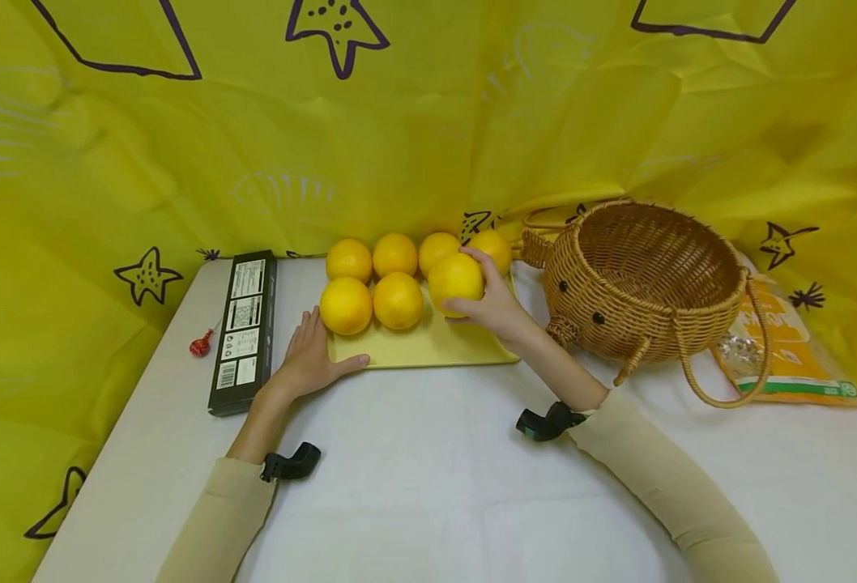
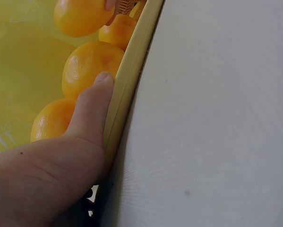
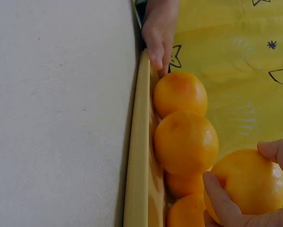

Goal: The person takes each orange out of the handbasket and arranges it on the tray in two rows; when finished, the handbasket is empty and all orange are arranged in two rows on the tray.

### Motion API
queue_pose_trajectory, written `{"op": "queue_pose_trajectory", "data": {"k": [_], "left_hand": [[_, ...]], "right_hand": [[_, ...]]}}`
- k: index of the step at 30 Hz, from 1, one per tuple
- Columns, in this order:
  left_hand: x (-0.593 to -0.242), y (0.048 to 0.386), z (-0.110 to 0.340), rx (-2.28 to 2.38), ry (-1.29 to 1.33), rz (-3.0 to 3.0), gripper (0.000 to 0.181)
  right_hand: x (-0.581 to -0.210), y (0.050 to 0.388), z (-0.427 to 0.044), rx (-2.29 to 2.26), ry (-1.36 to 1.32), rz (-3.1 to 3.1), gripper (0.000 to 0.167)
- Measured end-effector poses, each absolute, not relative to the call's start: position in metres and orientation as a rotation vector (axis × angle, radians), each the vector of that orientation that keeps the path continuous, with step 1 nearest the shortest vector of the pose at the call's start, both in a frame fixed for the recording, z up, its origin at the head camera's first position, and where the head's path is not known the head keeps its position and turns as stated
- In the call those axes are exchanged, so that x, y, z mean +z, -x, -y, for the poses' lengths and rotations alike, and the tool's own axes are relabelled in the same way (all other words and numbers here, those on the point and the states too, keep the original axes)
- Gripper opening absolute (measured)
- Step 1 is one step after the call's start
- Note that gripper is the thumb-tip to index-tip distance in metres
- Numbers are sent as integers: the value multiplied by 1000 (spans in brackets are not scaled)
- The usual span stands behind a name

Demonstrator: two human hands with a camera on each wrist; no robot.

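Note:
A yellow tray (image 1: 443,350) holds several oranges, with a back row of several and two in front, such as the front-left orange (image 1: 345,306) and the one beside it (image 1: 398,300). My right hand (image 1: 497,312) grips another orange (image 1: 456,283) between thumb and fingers; in the right wrist view this orange (image 3: 247,184) appears raised above the tray. My left hand (image 1: 308,360) rests at the tray's left end, fingers straight along its side and thumb on the front rim. In the left wrist view that thumb (image 2: 91,106) lies along the rim.
Left of the tray lies a long black box (image 1: 242,332) with white labels, and beyond it a red wrapped lollipop (image 1: 201,343). An animal-shaped wicker basket (image 1: 618,340) stands at right, partly over an orange-and-clear food packet (image 1: 793,348). Yellow patterned cloth (image 1: 414,138) hangs behind the white table.

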State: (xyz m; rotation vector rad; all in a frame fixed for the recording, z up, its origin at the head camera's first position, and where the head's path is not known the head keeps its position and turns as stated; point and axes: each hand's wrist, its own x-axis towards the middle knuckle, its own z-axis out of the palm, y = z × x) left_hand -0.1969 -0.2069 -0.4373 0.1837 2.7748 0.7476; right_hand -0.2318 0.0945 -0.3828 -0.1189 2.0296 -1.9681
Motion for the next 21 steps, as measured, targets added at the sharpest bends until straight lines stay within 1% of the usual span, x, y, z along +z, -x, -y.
{"op": "queue_pose_trajectory", "data": {"k": [7, 11, 15, 21], "left_hand": [[-437, 196, 207, 754, -184, -2770, 121], [-437, 196, 207, 758, -185, -2770, 121], [-437, 196, 207, 763, -189, -2772, 120], [-437, 197, 208, 750, -183, -2772, 120]], "right_hand": [[-391, 235, -98, -1599, 285, -2487, 84], [-395, 238, -100, -1461, 330, -2596, 85], [-401, 239, -100, -1380, 339, -2642, 85], [-410, 241, -100, -1322, 278, -2641, 86]]}}
